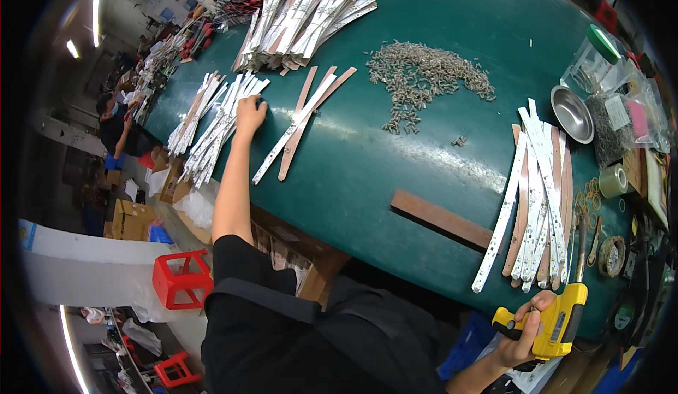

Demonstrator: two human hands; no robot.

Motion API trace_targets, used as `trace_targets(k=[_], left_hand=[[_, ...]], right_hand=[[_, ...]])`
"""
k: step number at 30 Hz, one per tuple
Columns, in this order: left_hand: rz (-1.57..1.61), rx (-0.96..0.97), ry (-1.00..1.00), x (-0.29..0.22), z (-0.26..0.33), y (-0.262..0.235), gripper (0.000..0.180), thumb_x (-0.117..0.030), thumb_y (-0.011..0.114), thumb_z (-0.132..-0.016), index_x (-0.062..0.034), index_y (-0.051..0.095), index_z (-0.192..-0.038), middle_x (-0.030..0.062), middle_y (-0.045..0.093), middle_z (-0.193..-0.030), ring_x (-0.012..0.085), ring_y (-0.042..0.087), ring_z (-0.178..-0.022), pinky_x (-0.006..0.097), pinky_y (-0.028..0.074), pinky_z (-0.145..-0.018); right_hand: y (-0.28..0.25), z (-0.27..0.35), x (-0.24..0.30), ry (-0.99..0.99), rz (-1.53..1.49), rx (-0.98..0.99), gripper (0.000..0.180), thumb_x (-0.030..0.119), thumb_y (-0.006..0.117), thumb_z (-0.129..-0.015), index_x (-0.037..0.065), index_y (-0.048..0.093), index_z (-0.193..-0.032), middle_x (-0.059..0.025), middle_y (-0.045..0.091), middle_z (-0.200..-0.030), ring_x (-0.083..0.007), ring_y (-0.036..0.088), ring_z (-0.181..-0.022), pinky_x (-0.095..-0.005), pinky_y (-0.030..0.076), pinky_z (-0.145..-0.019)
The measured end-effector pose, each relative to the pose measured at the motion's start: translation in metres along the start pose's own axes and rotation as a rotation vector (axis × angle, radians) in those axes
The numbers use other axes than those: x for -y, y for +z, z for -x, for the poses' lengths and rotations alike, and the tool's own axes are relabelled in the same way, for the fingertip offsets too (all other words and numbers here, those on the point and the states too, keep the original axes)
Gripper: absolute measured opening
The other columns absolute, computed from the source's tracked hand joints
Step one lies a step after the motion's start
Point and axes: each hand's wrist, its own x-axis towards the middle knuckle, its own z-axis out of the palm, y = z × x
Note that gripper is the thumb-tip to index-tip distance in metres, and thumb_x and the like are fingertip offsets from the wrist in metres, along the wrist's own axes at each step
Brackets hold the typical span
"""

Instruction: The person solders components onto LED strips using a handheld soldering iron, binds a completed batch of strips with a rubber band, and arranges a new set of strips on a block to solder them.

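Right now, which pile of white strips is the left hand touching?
The left hand rests on the fanned pile at the table's left edge, not the big far stack or right-side pile.

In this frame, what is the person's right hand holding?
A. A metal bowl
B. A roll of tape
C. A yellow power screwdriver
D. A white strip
C: the right hand grips a yellow power screwdriver at the table's near edge, while the left hand reaches out to a pile of white strips on the green table.
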Motion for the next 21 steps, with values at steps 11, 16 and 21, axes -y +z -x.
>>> trace_targets(k=[11, 16, 21], left_hand=[[1.107, 0.446, 0.227, -0.313, 0.064, -0.116, 0.016, -0.009, 0.058, -0.093, -0.0006, 0.062, -0.106, 0.0047, 0.064, -0.097, 0.0112, 0.060, -0.089, 0.023, 0.047, -0.083], [1.500, 1.488, 0.378, -0.420, 0.168, -0.173, 0.025, -0.001, 0.061, -0.090, 0.0003, 0.051, -0.113, 0.0112, 0.061, -0.108, 0.0187, 0.062, -0.103, 0.034, 0.051, -0.092], [1.605, 1.771, 0.270, -0.451, 0.184, -0.165, 0.028, -0.003, 0.064, -0.090, -0.0014, 0.049, -0.112, 0.0075, 0.060, -0.108, 0.0132, 0.060, -0.102, 0.029, 0.049, -0.092]], right_hand=[[0.018, 0.003, 0.005, 0.099, 0.106, 0.039, 0.035, 0.004, 0.057, -0.082, -0.005, 0.047, -0.115, -0.0112, 0.051, -0.091, -0.0120, 0.047, -0.072, -0.0214, 0.039, -0.058], [0.047, -0.006, 0.010, 0.099, 0.109, 0.153, 0.083, 0.001, 0.064, -0.079, -0.003, 0.015, -0.146, -0.0101, 0.058, -0.090, -0.0149, 0.057, -0.081, -0.0280, 0.047, -0.075], [0.043, 0.001, 0.003, -0.021, 0.120, 0.148, 0.081, 0.002, 0.065, -0.084, -0.007, 0.013, -0.146, -0.0134, 0.061, -0.094, -0.0175, 0.062, -0.085, -0.0310, 0.051, -0.083]])
